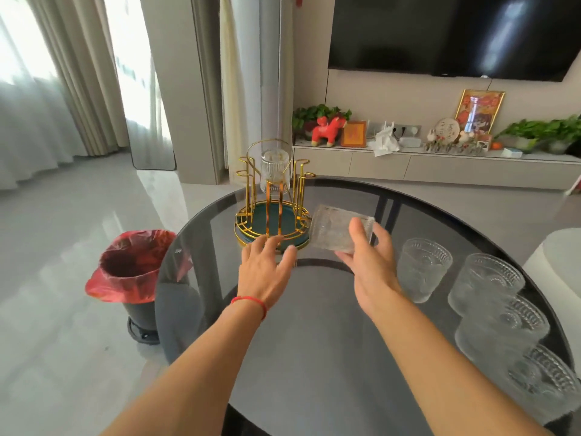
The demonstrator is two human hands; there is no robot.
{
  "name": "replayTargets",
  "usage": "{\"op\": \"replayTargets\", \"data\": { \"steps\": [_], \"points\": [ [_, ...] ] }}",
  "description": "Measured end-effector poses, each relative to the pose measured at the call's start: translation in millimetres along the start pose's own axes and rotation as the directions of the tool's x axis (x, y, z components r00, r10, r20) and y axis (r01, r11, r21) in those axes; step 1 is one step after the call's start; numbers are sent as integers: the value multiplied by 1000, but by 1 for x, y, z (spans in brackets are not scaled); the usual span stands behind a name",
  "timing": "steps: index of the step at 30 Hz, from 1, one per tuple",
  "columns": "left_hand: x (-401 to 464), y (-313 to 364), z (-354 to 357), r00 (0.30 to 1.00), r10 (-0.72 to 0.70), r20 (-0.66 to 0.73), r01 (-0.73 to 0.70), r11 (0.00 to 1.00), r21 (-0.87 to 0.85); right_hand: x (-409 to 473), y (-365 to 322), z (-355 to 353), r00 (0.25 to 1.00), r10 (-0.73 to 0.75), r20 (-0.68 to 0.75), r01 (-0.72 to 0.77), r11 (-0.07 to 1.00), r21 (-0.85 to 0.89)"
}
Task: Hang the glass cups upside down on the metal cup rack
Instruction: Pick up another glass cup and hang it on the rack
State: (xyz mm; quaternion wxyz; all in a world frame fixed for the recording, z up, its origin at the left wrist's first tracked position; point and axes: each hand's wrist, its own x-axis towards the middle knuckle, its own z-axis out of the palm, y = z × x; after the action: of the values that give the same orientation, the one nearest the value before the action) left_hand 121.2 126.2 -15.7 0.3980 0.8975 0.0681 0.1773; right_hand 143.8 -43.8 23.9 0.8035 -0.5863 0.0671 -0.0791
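A gold metal cup rack (273,212) with a teal base stands at the far side of the round dark glass table (314,325). One ribbed glass cup (274,172) hangs upside down on a rear prong. My right hand (369,256) holds a patterned glass cup (333,229) tilted on its side, its mouth toward the rack's right edge. My left hand (265,269) hovers with fingers spread just in front of the rack's base, holding nothing. Several more glass cups (423,267) stand upright in a row along the table's right edge.
A bin with a red bag (135,269) stands on the floor left of the table. Behind the table runs a low cabinet (440,165) with ornaments and plants, under a wall television (456,33). A white seat (556,256) is at the right.
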Motion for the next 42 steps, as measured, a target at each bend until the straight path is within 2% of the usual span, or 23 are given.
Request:
{"op": "replayTargets", "data": {
  "steps": [1,3,6,9,13,18,22,26,32,37,42],
  "points": [
    [5,-11,5,999,33,20,-36,985,169,9,-4,6,998,-48,-39,47,998,-43],
    [13,-26,13,996,68,65,-87,928,363,27,-17,14,987,-150,-61,141,981,-134],
    [18,-36,21,988,95,124,-145,852,503,55,-45,32,952,-304,-37,296,943,-154],
    [15,-41,27,985,100,142,-165,797,581,82,-77,64,922,-381,60,386,914,-127],
    [16,-43,30,986,104,127,-158,807,569,107,-103,120,880,-428,205,467,857,-218],
    [17,-44,30,985,88,145,-154,829,537,128,-113,184,851,-412,327,508,805,-306],
    [18,-41,30,985,100,139,-160,823,545,132,-105,217,800,-426,422,591,680,-433],
    [18,-40,31,985,99,143,-161,829,536,134,-92,234,766,-346,541,631,566,-531],
    [19,-39,31,987,101,128,-154,832,533,141,-77,249,738,-241,630,666,409,-624],
    [20,-39,30,989,119,88,-147,851,504,149,-67,259,766,-175,618,641,285,-713],
    [18,-39,31,989,120,85,-146,854,499,152,-55,256,757,-134,640,652,92,-752]
  ]
}}
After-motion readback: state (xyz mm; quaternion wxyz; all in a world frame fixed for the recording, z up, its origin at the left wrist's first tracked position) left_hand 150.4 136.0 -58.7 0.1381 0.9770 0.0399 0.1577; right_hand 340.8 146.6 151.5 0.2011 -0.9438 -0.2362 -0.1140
